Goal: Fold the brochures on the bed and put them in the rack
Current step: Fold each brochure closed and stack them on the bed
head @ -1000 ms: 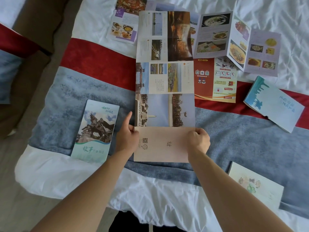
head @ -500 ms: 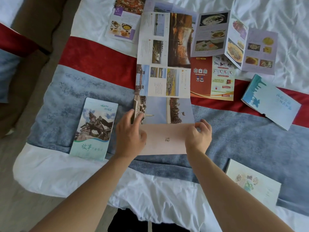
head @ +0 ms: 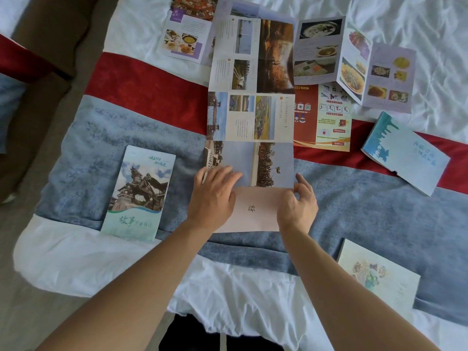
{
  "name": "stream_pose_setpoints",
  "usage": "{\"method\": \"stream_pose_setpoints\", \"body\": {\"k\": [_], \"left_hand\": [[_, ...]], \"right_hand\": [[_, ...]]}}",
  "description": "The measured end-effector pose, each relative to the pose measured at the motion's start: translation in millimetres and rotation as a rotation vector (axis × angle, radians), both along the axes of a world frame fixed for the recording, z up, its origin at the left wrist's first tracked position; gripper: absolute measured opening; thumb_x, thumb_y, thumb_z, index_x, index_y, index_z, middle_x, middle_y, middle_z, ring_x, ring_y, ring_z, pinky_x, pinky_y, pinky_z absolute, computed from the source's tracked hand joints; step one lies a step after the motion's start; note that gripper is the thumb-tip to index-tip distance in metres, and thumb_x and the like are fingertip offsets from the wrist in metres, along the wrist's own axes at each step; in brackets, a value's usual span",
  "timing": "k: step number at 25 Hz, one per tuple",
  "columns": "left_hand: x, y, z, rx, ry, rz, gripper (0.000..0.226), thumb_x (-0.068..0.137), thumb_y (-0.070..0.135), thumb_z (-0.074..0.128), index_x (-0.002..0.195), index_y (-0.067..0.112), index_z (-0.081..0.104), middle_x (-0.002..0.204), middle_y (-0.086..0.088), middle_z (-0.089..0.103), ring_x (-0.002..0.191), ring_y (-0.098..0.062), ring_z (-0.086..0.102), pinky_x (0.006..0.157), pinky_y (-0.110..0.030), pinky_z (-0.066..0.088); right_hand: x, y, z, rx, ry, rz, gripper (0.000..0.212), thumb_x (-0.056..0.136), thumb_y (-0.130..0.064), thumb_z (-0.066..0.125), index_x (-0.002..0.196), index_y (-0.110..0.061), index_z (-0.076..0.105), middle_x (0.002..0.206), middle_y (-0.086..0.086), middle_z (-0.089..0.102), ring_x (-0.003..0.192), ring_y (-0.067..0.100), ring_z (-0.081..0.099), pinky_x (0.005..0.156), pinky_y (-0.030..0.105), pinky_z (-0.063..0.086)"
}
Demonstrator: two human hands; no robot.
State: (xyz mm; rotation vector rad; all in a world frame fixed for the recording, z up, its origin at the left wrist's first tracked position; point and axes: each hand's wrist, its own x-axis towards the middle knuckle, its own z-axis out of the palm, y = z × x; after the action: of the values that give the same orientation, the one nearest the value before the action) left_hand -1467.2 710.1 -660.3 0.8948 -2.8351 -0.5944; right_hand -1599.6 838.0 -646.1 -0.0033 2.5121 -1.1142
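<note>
The long brochure (head: 250,117) has photo panels in blue, brown and yellow-green, and its nearest panel is plain pale pink with a small dark character. The booklet (head: 139,193) at the left shows a dark horse statue against blue sky, above a pale green band with green writing. The leaflet (head: 324,117) is red and yellow. The menu (head: 354,64) is pale lilac with pictures of dishes. One blue booklet (head: 405,153) carries a darker teal skyline shape. The cream booklet (head: 377,277) has a faint green and brown drawing. The blanket (head: 101,138) is mottled grey-blue with a red stripe, on a white sheet (head: 76,262).
</note>
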Motion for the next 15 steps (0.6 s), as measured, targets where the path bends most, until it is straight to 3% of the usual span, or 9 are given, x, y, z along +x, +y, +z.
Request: {"method": "stream_pose_setpoints", "body": {"k": [2, 4, 5, 7, 9, 12, 13, 15], "left_hand": [[-1, 0, -1, -0.007, 0.017, -0.014, 0.034, 0.087, 0.012, 0.063, 0.121, 0.017, 0.064, 0.123, -0.001, 0.065, 0.122, -0.024, 0.055, 0.111, -0.045, 0.024], [-3, 0, -1, 0.021, 0.004, -0.013, 0.036, 0.087, 0.016, 0.063, 0.123, 0.017, 0.062, 0.126, -0.001, 0.064, 0.124, -0.023, 0.054, 0.112, -0.044, 0.025], [-5, 0, -1, 0.04, -0.017, -0.027, 0.04, 0.087, 0.021, 0.064, 0.127, 0.017, 0.059, 0.131, -0.002, 0.061, 0.127, -0.022, 0.051, 0.113, -0.045, 0.025], [-8, 3, 0, 0.052, -0.061, -0.086, 0.051, 0.086, 0.034, 0.065, 0.134, 0.017, 0.054, 0.139, -0.003, 0.055, 0.132, -0.022, 0.047, 0.115, -0.047, 0.024], [-13, 6, -1, 0.033, -0.078, -0.131, 0.051, 0.087, 0.038, 0.066, 0.131, 0.017, 0.054, 0.135, -0.001, 0.057, 0.129, -0.021, 0.049, 0.115, -0.046, 0.025], [-15, 7, -2, -0.03, -0.028, -0.101, 0.023, 0.089, 0.03, 0.064, 0.109, 0.019, 0.062, 0.106, 0.004, 0.068, 0.107, -0.02, 0.06, 0.107, -0.043, 0.032], [-15, 6, -2, -0.042, -0.011, -0.081, 0.013, 0.091, 0.027, 0.063, 0.101, 0.019, 0.063, 0.095, 0.005, 0.069, 0.097, -0.02, 0.061, 0.102, -0.041, 0.034], [-15, 6, -1, -0.041, 0.027, -0.05, 0.003, 0.092, 0.019, 0.059, 0.09, 0.017, 0.06, 0.079, 0.004, 0.067, 0.079, -0.021, 0.06, 0.091, -0.04, 0.037]], "right_hand": [[3, 0, 2, -0.021, -0.015, -0.022, 0.022, 0.081, -0.016, 0.047, 0.077, -0.012, 0.067, 0.137, -0.019, 0.059, 0.124, 0.016, 0.054, 0.106, 0.048, 0.043], [4, -2, 5, -0.059, -0.066, -0.082, 0.028, 0.075, -0.02, 0.044, 0.077, -0.016, 0.072, 0.13, -0.023, 0.063, 0.114, 0.013, 0.06, 0.094, 0.041, 0.051], [3, -3, 7, -0.093, -0.123, -0.143, 0.031, 0.072, -0.019, 0.043, 0.076, -0.018, 0.073, 0.117, -0.025, 0.068, 0.1, 0.011, 0.064, 0.081, 0.035, 0.053], [-1, -4, 7, -0.131, -0.246, -0.244, 0.029, 0.067, -0.012, 0.041, 0.065, -0.023, 0.068, 0.073, -0.02, 0.067, 0.066, 0.014, 0.055, 0.056, 0.025, 0.043], [-5, -5, 8, -0.136, -0.318, -0.295, 0.022, 0.062, -0.007, 0.04, 0.053, -0.019, 0.054, 0.05, -0.012, 0.048, 0.055, 0.016, 0.038, 0.051, 0.024, 0.033], [-2, -9, 14, -0.133, -0.283, -0.264, 0.022, 0.067, -0.008, 0.043, 0.061, -0.022, 0.06, 0.062, -0.011, 0.058, 0.061, 0.014, 0.048, 0.057, 0.029, 0.042], [1, -10, 15, -0.11, -0.207, -0.213, 0.024, 0.073, -0.01, 0.047, 0.073, -0.027, 0.063, 0.08, -0.011, 0.065, 0.076, 0.014, 0.056, 0.069, 0.033, 0.048], [5, -8, 15, -0.039, -0.056, -0.068, 0.036, 0.082, -0.009, 0.052, 0.11, -0.03, 0.059, 0.12, -0.009, 0.061, 0.11, 0.012, 0.054, 0.096, 0.034, 0.044]]}}
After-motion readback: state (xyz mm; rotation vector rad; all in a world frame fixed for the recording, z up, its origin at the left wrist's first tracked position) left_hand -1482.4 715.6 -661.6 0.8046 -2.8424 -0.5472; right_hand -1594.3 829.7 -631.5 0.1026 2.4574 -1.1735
